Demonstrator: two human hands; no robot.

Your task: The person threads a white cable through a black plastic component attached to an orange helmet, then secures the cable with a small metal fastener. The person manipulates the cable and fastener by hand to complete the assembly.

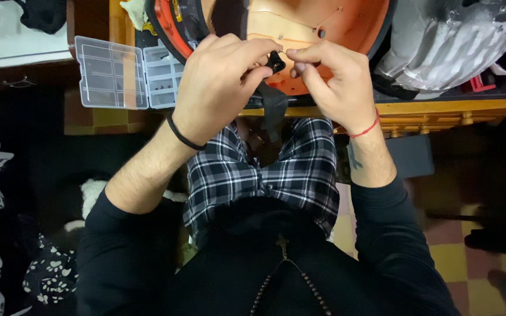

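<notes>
Left hand (218, 88), right hand (329, 82): raised together over orange shell (352, 23); small black clip (274, 60) pinched in both fingertip grips; strap (273, 108) hung below.

The left hand (218, 88) hides most of the small black part (275, 61); the orange helmet (346, 26) runs past the top edge.

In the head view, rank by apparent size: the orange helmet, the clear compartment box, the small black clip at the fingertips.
1. Orange helmet, partly cut off by the frame
2. Clear compartment box, lid open
3. Small black clip, pinched by left hand and right hand
</notes>
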